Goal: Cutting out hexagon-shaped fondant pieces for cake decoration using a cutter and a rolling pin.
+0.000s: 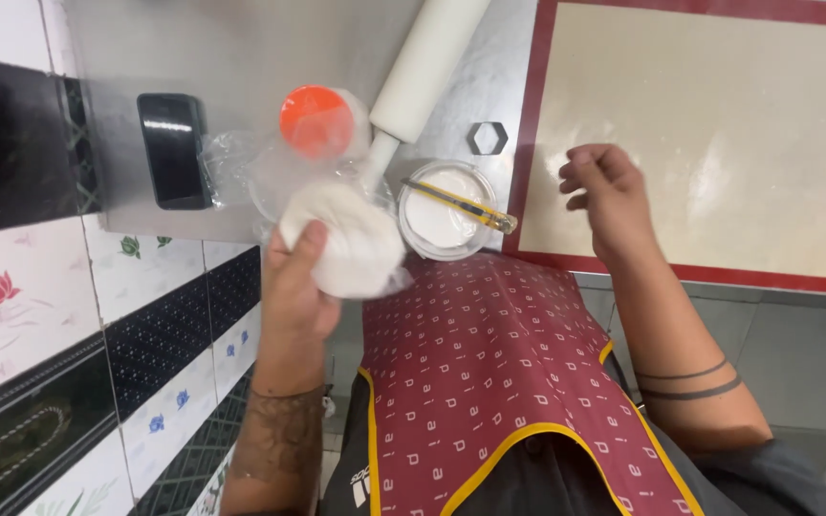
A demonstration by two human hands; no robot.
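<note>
My left hand (pixel 293 287) grips a white ball of dough (pixel 344 239) wrapped in clear plastic, held just off the near edge of the steel counter (pixel 222 57). My right hand (pixel 607 196) hovers over the near left corner of a beige baking mat (pixel 719 124) with a red border; its fingers are loosely curled and hold nothing. Between the hands stands a small clear bowl of white flour (pixel 444 222) with a yellow utility knife (pixel 461 205) lying across its rim.
A white rolling pin (pixel 424 72) lies on the counter behind the dough. Next to it are a tub with an orange lid (pixel 315 119), crumpled clear plastic (pixel 231 158), a black phone (pixel 174 150) and a hexagonal metal cutter (pixel 488 138). Tiled wall at left.
</note>
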